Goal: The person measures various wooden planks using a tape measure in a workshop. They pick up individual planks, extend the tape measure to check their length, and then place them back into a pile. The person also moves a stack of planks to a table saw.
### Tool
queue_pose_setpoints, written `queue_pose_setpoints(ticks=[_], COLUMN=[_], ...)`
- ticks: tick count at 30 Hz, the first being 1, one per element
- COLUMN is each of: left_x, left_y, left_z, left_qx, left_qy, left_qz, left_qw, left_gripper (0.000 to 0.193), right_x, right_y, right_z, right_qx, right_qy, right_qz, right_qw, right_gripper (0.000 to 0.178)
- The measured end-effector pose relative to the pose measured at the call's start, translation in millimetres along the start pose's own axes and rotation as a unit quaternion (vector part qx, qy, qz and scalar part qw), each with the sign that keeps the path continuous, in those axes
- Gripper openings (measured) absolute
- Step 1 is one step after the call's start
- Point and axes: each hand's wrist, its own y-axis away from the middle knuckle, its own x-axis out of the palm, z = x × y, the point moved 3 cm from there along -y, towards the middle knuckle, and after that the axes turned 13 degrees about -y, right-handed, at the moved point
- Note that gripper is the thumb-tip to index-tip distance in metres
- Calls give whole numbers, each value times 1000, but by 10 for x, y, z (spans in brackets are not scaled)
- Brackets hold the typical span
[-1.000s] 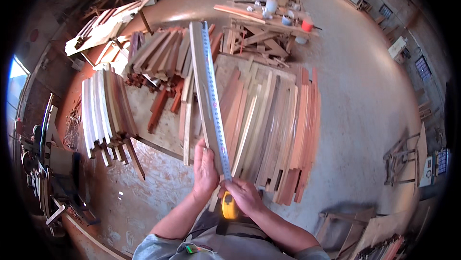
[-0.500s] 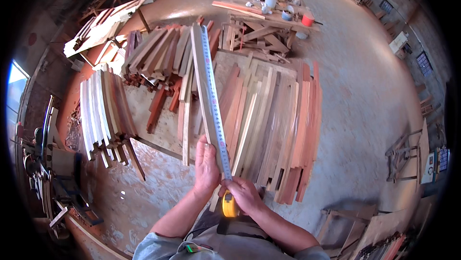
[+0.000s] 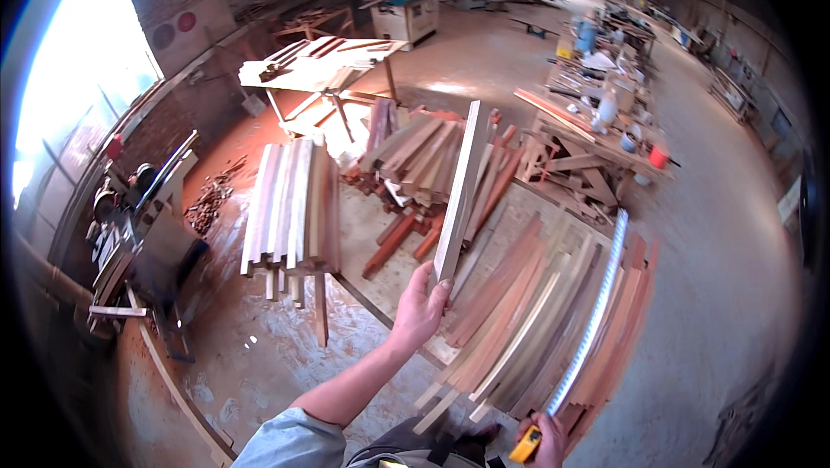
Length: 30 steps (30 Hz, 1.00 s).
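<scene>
My left hand (image 3: 421, 305) is closed round the lower end of a long wooden strip (image 3: 460, 191), which points up and away over the table. At the lower right, my right hand (image 3: 545, 444) grips a yellow tape measure (image 3: 526, 445). Its pale blade (image 3: 591, 321) stays pulled out and reaches far forward, apart from the strip. Under the blade lies a row of wooden strips (image 3: 519, 317) in brown, pale and reddish tones. Left of the held strip is a heap of wooden pieces (image 3: 419, 157) on the table.
A stack of pale strips (image 3: 290, 204) overhangs the table's left edge. A cluttered workbench (image 3: 596, 144) holds containers and a red pot (image 3: 659, 157). Farther back stand a sunlit table (image 3: 324, 61) and a cabinet-like machine (image 3: 406, 14). More machinery (image 3: 138, 243) stands at the left.
The tape blade has come away from the strip; my right hand has moved right with it. My left hand still holds the strip. The view has swung left and up.
</scene>
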Motion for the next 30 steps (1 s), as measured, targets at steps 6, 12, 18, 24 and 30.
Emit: queue_pose_setpoints(ticks=[6, 12, 18, 24, 30], left_x=[-609, -1639, -2341, -2535, -2589], left_y=[-197, -617, -1085, -1547, -1510], left_z=[-50, 142, 542, 1178, 1022], left_qx=[-23, -13, -71, -100, -185], left_qy=[94, -341, -581, -670, -736], left_qz=[-113, -330, -301, -262, -181], left_qw=[989, 880, 753, 688, 626], left_gripper=[32, 31, 27, 42, 63], right_x=[-613, -551, -623, -562, -535], right_y=[-46, 26, 12, 77, 150], right_z=[-211, -179, -301, -179, -215], right_qx=[-4, -6, -12, -48, -15], right_qy=[12, 11, 23, 68, -21], right_qz=[-63, -66, -76, 17, -31], right_qw=[998, 998, 997, 996, 999], right_gripper=[21, 22, 22, 19, 18])
